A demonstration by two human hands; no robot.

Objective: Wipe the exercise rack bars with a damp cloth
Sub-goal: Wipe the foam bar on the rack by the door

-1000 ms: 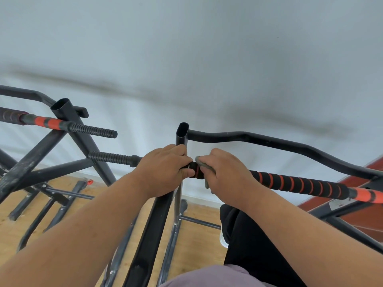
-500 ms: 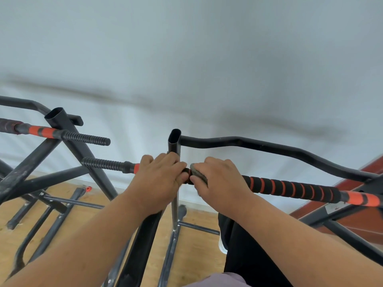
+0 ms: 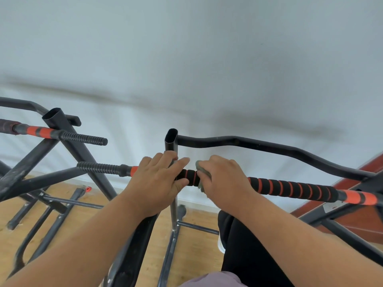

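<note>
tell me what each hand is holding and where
The right hand grips a grey cloth wrapped on the striped foam bar, near its left end. The left hand grips that bar beside the upright post.

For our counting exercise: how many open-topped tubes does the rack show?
2. The left tube stands by the upper ribbed bar end; the centre tube rises just behind the left hand. More may lie outside the view.

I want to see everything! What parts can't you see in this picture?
Head view:
- Cloth: mostly hidden under the right hand.
- Foam bar: part covered by the left hand and right hand.
- Left rack: cut off by the left edge.
</note>
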